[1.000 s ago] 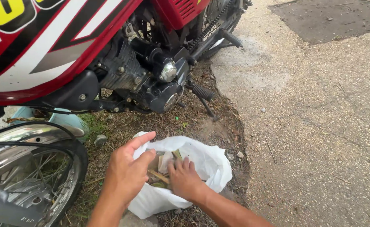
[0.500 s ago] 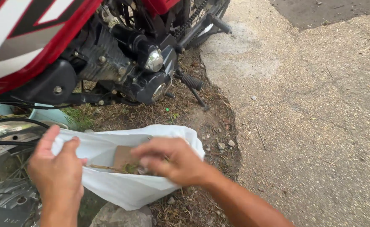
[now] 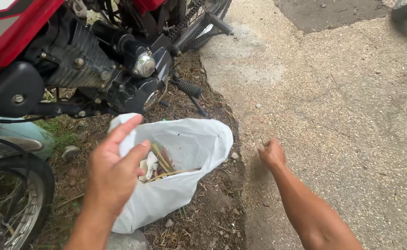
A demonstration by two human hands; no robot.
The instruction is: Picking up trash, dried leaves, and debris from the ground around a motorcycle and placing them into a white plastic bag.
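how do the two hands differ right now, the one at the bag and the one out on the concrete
The left hand is open with fingers spread, at the mouth of the white plastic bag; the right hand is curled and reaches down to the concrete, away from the bag. The left looks larger, nearer the camera. Both are bare, backs showing.

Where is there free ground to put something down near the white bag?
Free: the concrete right of the white bag, beyond the right hand. Crowded: the left hand at the bag mouth, the motorcycle engine behind, the wheel left.
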